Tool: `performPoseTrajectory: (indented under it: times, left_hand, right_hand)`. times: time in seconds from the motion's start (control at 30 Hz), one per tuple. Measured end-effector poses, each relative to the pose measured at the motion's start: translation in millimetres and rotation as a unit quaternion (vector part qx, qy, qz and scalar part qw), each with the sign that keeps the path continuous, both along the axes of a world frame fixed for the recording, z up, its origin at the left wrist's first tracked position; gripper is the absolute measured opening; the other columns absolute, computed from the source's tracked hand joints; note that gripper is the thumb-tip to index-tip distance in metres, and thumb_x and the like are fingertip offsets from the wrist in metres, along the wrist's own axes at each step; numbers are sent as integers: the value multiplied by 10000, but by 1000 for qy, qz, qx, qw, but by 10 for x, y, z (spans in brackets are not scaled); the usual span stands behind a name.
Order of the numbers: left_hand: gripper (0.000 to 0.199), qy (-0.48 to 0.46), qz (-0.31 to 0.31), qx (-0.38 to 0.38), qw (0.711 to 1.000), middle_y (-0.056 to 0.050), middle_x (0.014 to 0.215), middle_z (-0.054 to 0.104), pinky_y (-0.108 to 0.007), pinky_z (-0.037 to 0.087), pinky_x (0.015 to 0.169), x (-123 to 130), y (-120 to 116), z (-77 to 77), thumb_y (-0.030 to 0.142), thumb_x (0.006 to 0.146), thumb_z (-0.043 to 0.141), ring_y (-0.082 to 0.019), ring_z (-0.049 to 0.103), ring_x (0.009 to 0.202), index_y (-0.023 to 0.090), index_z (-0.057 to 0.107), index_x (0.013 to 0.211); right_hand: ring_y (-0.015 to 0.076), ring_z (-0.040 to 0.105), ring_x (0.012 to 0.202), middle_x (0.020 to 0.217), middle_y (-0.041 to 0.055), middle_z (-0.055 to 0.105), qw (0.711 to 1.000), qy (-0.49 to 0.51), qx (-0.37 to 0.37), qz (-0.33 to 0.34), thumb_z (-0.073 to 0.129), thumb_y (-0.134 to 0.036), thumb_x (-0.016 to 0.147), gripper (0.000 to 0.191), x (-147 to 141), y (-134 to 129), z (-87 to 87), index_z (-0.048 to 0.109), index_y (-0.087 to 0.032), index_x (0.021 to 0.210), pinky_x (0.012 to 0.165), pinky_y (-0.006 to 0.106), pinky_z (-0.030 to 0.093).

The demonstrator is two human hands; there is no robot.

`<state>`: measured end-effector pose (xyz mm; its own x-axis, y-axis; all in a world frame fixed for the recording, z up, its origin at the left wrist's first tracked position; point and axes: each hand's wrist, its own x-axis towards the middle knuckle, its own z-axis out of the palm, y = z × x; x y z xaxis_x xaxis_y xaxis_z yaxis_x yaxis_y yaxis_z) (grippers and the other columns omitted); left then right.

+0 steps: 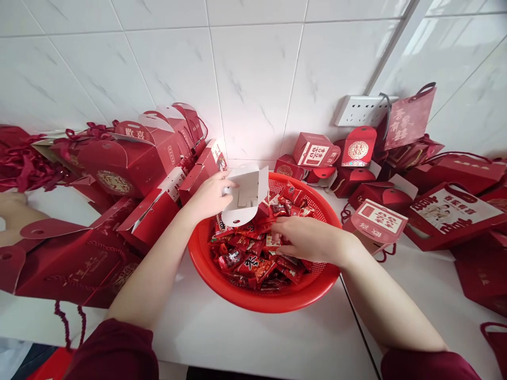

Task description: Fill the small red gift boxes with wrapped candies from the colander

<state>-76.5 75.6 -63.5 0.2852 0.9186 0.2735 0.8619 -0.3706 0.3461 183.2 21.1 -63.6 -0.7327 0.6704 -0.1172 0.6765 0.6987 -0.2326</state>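
Note:
A round red plastic basket [253, 303] stands on the white table, filled with wrapped candies [257, 266] in red packets. Over its far left rim, my left hand [212, 198] grips a small candy box [241, 192]; its flaps are up and its white inside faces me. My right hand [303, 240] reaches among the candies from the right. Its fingers are curled about a small pale-and-red packet [273, 241], partly hidden by the fingers.
Red gift boxes [119, 163] crowd the left side, some with open tops and rope handles. More boxes [380, 219] and a pink-red bag [410, 116] stand at right. A socket strip [362, 110] is on the tiled wall [253, 79]. Another person's arm [11, 211] shows far left.

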Motion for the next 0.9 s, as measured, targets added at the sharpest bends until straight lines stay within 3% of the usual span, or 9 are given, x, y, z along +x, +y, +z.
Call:
performPoseTrajectory:
  times: [0.1, 0.17, 0.27, 0.4, 0.5, 0.67, 0.8, 0.9]
  left_hand:
    - [413, 23, -20, -29, 999, -72, 1291, 651, -432, 461, 1093, -12, 22, -32, 144, 744, 522, -290, 615, 1200, 219, 784, 1055]
    - [439, 7, -16, -29, 999, -62, 1210, 695, -413, 495, 1047, -7, 18, -22, 138, 752, 516, -269, 656, 1117, 219, 771, 1100]
    - [493, -29, 3, -3, 1000, -44, 1268, 682, -383, 487, 1050, 17, -18, 29, 135, 783, 494, -239, 654, 1114, 206, 718, 1216]
    - [428, -133, 32, 48, 989, -29, 1254, 695, -392, 498, 1023, 35, -40, 74, 184, 816, 543, -226, 664, 1049, 214, 728, 1202]
    - [417, -256, 55, 63, 963, -48, 1272, 691, -430, 432, 1108, 7, -2, 69, 231, 815, 611, -252, 633, 1149, 199, 721, 1216]
    - [519, -451, 53, -24, 891, -85, 1238, 703, -460, 407, 1139, -62, 29, 90, 300, 800, 698, -278, 603, 1233, 190, 662, 1306]
    - [576, -520, 19, -84, 850, -102, 1249, 690, -469, 445, 1116, -63, -12, 131, 289, 800, 719, -287, 620, 1218, 189, 618, 1359]
    - [570, -541, 9, -100, 835, -117, 1256, 683, -481, 462, 1104, -42, -30, 153, 277, 800, 715, -296, 626, 1210, 175, 622, 1353]
  right_hand:
    - [207, 666, 840, 1026, 66, 683, 1000, -5, -11, 2, 646, -291, 898, 126, -6, 47, -38, 648, -186, 968, 602, 300, 422]
    - [205, 659, 836, 1024, 73, 674, 1000, -4, -13, 7, 634, -273, 892, 120, -7, 68, -54, 644, -185, 973, 611, 303, 421]
    - [202, 655, 828, 1032, 80, 666, 1000, -2, -14, 8, 606, -213, 874, 108, -7, 67, -57, 643, -181, 970, 607, 303, 414]
    - [195, 652, 813, 1036, 77, 663, 1000, -6, -3, 10, 580, -150, 861, 129, -6, 48, -47, 638, -175, 973, 598, 302, 407]
    - [188, 651, 799, 1027, 75, 658, 1000, -10, 7, 20, 556, -133, 876, 120, 2, 59, -55, 633, -179, 955, 585, 296, 401]
    - [188, 661, 820, 999, 70, 669, 999, 6, 17, 30, 483, -119, 933, 163, 13, 101, -70, 633, -182, 942, 597, 291, 403]
    - [186, 664, 817, 964, 61, 679, 999, 9, 47, 13, 451, -102, 958, 179, -11, 107, -33, 610, -179, 934, 595, 289, 385]
    - [187, 667, 806, 977, 68, 682, 996, 0, 89, -10, 414, -83, 978, 189, -33, 103, 8, 583, -167, 968, 588, 296, 371]
